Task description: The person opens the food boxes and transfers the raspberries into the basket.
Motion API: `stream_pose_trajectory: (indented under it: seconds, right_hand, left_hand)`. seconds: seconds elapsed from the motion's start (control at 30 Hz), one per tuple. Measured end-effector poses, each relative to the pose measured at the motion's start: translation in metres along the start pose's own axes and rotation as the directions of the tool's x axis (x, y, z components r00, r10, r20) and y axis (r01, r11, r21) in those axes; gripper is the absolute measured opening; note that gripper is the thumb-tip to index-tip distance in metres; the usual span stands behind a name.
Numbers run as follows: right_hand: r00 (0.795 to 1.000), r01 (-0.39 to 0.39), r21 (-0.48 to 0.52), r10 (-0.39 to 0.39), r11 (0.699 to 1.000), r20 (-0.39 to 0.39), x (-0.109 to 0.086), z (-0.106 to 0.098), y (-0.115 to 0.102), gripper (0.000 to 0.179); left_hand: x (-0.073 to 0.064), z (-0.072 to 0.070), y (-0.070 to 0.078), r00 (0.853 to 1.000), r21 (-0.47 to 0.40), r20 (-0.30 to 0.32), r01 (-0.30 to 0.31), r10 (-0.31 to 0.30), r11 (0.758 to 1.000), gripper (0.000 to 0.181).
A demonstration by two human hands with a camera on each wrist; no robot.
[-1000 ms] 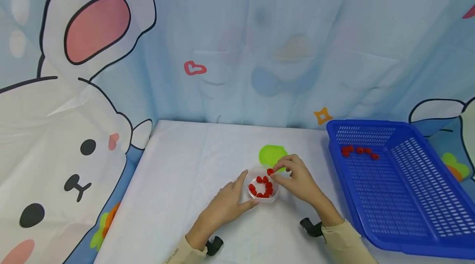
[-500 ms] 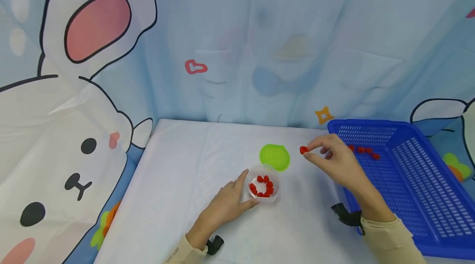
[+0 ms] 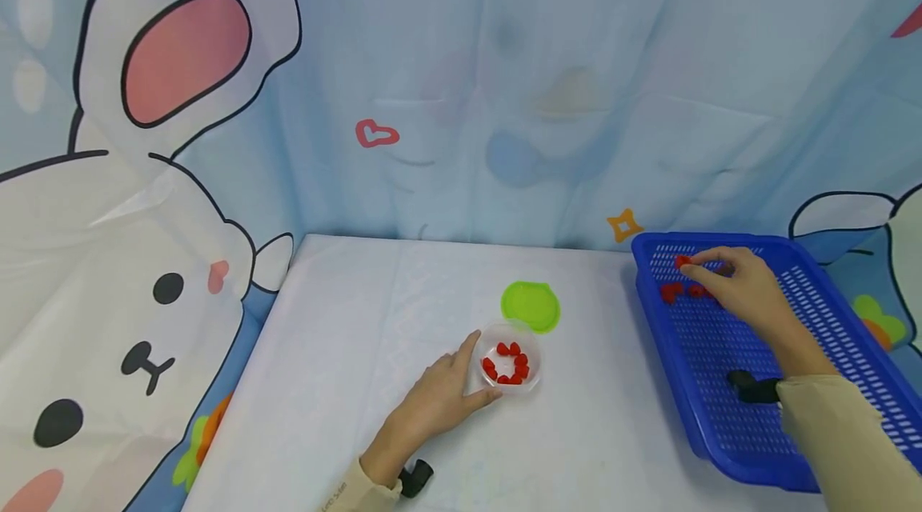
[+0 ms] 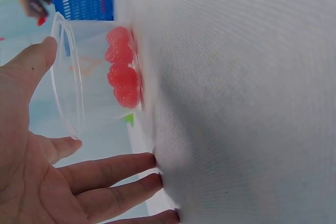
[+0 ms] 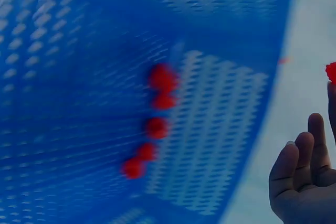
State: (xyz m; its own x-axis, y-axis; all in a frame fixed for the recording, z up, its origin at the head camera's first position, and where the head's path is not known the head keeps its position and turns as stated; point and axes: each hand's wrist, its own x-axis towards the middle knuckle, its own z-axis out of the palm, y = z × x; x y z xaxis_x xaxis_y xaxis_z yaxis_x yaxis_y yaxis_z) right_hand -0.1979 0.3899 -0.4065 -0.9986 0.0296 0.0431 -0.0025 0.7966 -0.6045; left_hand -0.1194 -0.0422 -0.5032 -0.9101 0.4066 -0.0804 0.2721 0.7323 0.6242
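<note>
In the head view my left hand [image 3: 435, 394] holds a small clear plastic cup [image 4: 94, 38] on the white table, thumb and index finger at opposite sides of its rim. Its other fingers stretch down to the cloth in the left wrist view. Several red raspberries [image 3: 522, 361] lie on the cup's bottom. My right hand [image 3: 749, 292] pinches one raspberry [image 3: 682, 262] between thumb and index finger, over the far end of the blue basket [image 3: 680, 396]. Below it, several more raspberries [image 5: 157, 128] lie in a row on the basket floor.
A bright green lid [image 3: 531, 305] lies flat just behind the cup. The basket stands at the table's right side, with raised slotted walls. A blue patterned curtain [image 3: 446, 192] hangs behind the table's far edge.
My right hand has carried the pinched raspberry from over the cup to the right, past the lid, to above the basket. My left hand and the cup have stayed put.
</note>
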Motion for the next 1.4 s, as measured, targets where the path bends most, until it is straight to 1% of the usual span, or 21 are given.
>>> stream_pose_trajectory:
  seconds: [0.07,0.2,0.27,0.4,0.5,0.67,0.77,0.83,0.97,1.1,1.17,1.27,1.33,1.4]
  right_hand:
    - [0.999,-0.052,0.001,0.052,0.999,0.012,0.006,0.003,0.017,0.058]
    - [0.993,-0.122,0.008,0.122,0.993,0.000,0.013,0.013,0.050,0.060]
    - [0.988,-0.154,0.026,0.154,0.988,0.004,0.015,0.019,0.065,0.058]
    - [0.977,-0.210,0.041,0.208,0.977,0.041,0.013,0.030,0.091,0.058]
    - [0.966,-0.255,0.050,0.252,0.966,0.065,0.014,0.036,0.101,0.058]
    - [0.946,-0.320,0.021,0.319,0.947,0.056,0.019,0.043,0.111,0.056]
    - [0.945,-0.325,0.000,0.324,0.946,0.044,0.022,0.047,0.114,0.053]
    - [0.948,-0.315,-0.001,0.315,0.949,0.045,0.023,0.048,0.114,0.052]
    - [0.961,-0.275,-0.003,0.275,0.962,0.040,0.023,0.047,0.108,0.048]
    - [0.979,-0.203,-0.059,0.203,0.977,0.002,0.024,0.040,0.091,0.042]
    - [0.990,-0.142,-0.105,0.141,0.984,-0.015,0.023,0.034,0.077,0.040]
    - [0.999,-0.019,-0.152,0.014,0.988,-0.035,0.023,0.026,0.049,0.037]
    - [0.997,0.053,-0.166,-0.060,0.985,-0.039,0.021,0.022,0.028,0.035]
    - [0.992,0.107,-0.162,-0.116,0.981,-0.042,0.019,0.018,0.006,0.034]
  left_hand:
    - [0.000,0.000,0.000,1.000,-0.003,0.004,0.005,-0.005,1.000,0.094]
    - [0.000,-0.001,0.002,1.000,-0.008,-0.003,0.003,-0.003,1.000,0.093]
    - [0.000,-0.001,0.002,1.000,-0.008,-0.005,-0.001,0.001,1.000,0.093]
    - [0.000,0.000,0.003,1.000,-0.004,0.002,-0.006,0.006,1.000,0.093]
    - [0.000,0.000,0.003,1.000,0.001,0.001,-0.013,0.013,1.000,0.093]
    - [0.002,0.001,0.003,0.999,0.023,-0.012,-0.029,0.029,0.999,0.093]
    - [0.002,0.000,0.003,1.000,0.025,-0.012,-0.028,0.029,0.999,0.093]
    - [0.001,0.000,0.003,1.000,0.020,-0.007,-0.022,0.022,1.000,0.093]
    - [0.000,0.001,0.001,1.000,0.017,0.001,-0.009,0.009,1.000,0.093]
    - [0.001,0.001,0.000,1.000,0.012,-0.003,-0.008,0.008,1.000,0.093]
    - [0.001,0.001,0.000,1.000,0.009,-0.006,-0.009,0.009,1.000,0.094]
    - [0.001,0.001,0.000,1.000,0.012,-0.007,-0.005,0.005,1.000,0.093]
    - [0.000,0.001,0.000,1.000,0.013,-0.010,-0.007,0.007,1.000,0.093]
    - [0.000,0.001,0.000,1.000,0.011,-0.011,-0.007,0.008,1.000,0.093]
